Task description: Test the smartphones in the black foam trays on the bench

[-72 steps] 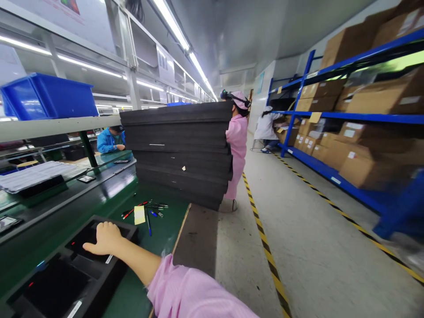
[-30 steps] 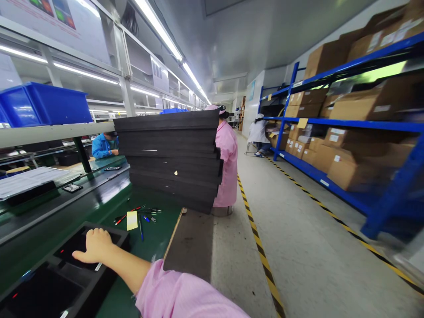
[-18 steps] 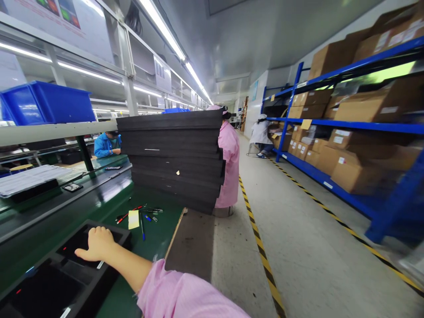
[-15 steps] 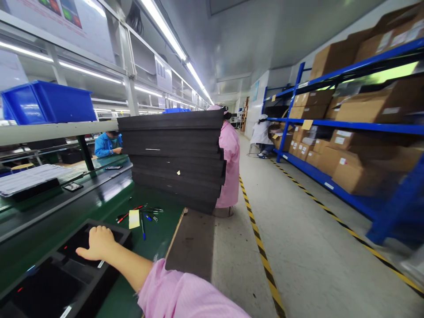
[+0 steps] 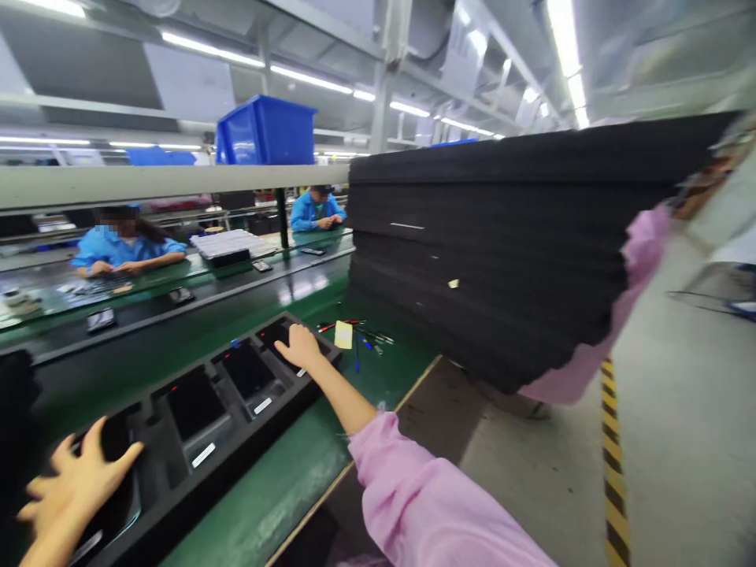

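A long black foam tray (image 5: 236,445) lies on the green bench, with dark-screened handheld devices in its compartments. Tiny red marks glow on several of the screens, and white labels sit along the near side. At the left end my left hand (image 5: 76,480) is spread, fingers apart, over one device (image 5: 115,437). My right hand (image 5: 300,346) rests over the device at the tray's far right end, thumb stretched out and fingertips partly hidden. Between the hands are two uncovered devices, one (image 5: 194,403) nearer my left hand and another (image 5: 248,366) nearer my right.
A tall stack of black foam trays (image 5: 484,260) rises at the right. Pens and small tools surround a yellow note (image 5: 343,335). Behind runs a conveyor line (image 5: 147,315) carrying devices; two people in blue sit beyond. A blue bin (image 5: 265,130) stands on the shelf above.
The view has swung left, bringing my left hand and more of the foam tray into sight. My right hand stays over the tray's far-end device.
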Demonstrator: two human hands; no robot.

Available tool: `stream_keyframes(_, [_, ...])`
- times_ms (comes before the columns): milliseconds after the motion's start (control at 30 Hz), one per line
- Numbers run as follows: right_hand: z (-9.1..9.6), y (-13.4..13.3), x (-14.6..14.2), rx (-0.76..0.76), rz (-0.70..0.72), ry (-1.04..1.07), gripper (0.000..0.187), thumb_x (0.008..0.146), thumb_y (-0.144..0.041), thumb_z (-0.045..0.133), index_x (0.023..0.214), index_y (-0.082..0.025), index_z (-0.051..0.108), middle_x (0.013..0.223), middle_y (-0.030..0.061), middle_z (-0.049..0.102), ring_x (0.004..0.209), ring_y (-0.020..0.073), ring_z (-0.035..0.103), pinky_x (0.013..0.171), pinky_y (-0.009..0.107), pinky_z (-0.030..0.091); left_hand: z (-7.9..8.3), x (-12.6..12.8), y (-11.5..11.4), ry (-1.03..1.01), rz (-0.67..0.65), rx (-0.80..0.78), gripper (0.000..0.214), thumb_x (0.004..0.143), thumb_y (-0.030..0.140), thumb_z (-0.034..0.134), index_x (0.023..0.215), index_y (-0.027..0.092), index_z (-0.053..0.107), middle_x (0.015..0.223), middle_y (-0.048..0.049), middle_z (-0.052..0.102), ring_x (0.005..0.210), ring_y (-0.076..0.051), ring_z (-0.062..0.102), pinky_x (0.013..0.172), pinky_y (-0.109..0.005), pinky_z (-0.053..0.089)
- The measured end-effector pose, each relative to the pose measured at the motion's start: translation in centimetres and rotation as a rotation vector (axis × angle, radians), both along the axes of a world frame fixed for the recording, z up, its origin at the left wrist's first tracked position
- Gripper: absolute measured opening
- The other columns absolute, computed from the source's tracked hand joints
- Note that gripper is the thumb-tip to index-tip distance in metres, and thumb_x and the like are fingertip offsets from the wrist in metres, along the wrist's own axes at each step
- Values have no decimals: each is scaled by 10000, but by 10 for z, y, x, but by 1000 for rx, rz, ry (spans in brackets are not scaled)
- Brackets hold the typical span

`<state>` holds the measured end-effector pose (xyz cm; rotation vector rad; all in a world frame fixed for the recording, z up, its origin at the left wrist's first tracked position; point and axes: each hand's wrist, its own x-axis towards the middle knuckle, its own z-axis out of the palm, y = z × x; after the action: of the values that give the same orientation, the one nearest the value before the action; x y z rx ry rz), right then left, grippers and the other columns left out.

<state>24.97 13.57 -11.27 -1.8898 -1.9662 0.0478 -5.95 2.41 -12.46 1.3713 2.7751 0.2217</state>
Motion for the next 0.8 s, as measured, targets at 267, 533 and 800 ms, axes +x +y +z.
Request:
stream_keyframes(267, [-11,6,-1,12,5,-51,383,880,-410,450,1048,-72,510,1080,197,587,1027,275,550,851,348,413,15,-4,-1,-75,-56,63,702,758,592,361,1380,279,280,1477,-86,179,1215,-443,324,958,-543,319])
stream_keyframes(533, [-16,8,-2,19,5,-82,336,884,-401,452,983,-86,513,1012,174,596,981,266,558,809,324,396,13,-5,-5,-86,-68,87,691,766,523,454,1385,257,300,1473,-110,182,1199,-450,330,954,-545,319])
stream_keyframes(800, [-17,7,-7,28,-34,-29,297,912,-333,398,1027,-80,501,1018,181,592,989,272,546,799,330,382,16,-10,-8,-129,-36,220,589,836,519,353,1353,238,325,1428,-140,245,1228,-379,367,979,-504,333])
